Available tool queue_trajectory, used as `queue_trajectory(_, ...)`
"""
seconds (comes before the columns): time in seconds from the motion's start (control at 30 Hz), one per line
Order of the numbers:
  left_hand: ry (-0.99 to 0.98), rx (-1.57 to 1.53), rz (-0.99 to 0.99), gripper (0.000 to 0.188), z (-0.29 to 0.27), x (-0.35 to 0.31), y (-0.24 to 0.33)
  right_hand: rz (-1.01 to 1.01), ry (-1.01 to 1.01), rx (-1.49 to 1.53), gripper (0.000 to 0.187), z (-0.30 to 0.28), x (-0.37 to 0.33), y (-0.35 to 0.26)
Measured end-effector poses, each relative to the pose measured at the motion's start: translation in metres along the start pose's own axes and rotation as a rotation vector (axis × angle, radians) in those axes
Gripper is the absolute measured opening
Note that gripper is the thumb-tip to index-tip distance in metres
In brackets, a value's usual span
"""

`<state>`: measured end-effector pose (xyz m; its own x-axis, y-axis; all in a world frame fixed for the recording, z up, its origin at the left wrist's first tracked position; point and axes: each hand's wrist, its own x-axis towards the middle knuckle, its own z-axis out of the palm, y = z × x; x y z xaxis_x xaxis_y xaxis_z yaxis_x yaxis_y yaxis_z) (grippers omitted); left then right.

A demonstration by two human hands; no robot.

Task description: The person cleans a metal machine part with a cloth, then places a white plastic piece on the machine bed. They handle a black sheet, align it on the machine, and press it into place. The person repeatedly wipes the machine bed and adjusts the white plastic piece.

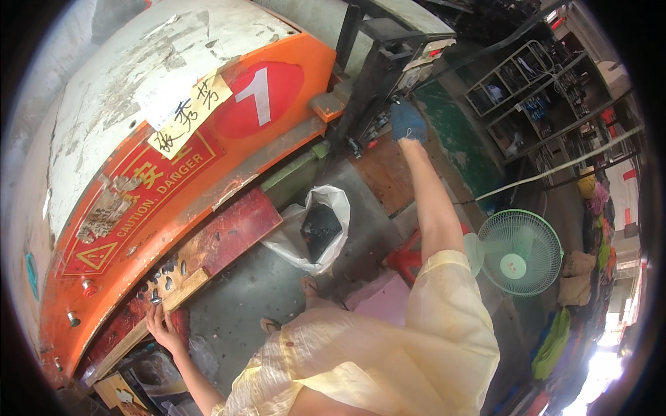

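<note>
My left hand (163, 328) is bare and reaches to a wooden ledge beside the orange machine. Its fingertips close on a small shiny dark piece (155, 297); how firmly is hard to see. Similar small dark pieces (168, 283) lie scattered on the red-stained board (239, 223) just beyond. My right arm stretches far forward. On that hand is a blue glove (408, 122), and the right hand is up against the dark metal frame (374, 76) of the machine. Its fingers are too hidden to show whether they grip anything.
An open white sack (338, 202) with dark contents stands on the floor ahead. To the right are a green fan (522, 254) and a red stool (404, 259). Metal racks (517, 83) stand farther back. The machine's orange side (305, 59) runs along my left.
</note>
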<state>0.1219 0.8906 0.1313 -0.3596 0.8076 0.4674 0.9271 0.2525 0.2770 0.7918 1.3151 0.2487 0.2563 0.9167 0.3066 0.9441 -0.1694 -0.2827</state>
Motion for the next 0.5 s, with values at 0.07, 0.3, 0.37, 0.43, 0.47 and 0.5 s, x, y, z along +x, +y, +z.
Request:
queue_trajectory(0.07,-0.019,-0.001,-0.023,0.029,0.000,-0.004,-0.001,-0.006,-0.073,-0.071,0.042,0.008,0.002,0.006)
queue_trajectory(0.3,-0.017,-0.028,-0.027,0.029,-0.011,0.002,0.001,0.085,0.003,0.296,0.029,0.011,0.006,0.011)
queue_trajectory(0.37,-0.030,-0.046,-0.057,0.029,-0.016,0.007,0.003,0.080,-0.029,0.304,0.026,0.004,0.006,0.010)
queue_trajectory(0.43,-0.059,-0.034,-0.087,0.026,-0.021,0.009,0.007,0.096,-0.054,0.338,0.023,-0.002,0.007,0.010)
queue_trajectory(0.47,-0.069,-0.051,-0.090,0.026,-0.023,0.010,0.008,0.110,-0.066,0.360,0.021,-0.005,0.007,0.010)
queue_trajectory(0.5,-0.078,-0.038,-0.087,0.026,-0.025,0.011,0.009,0.127,-0.075,0.392,0.020,-0.007,0.007,0.009)
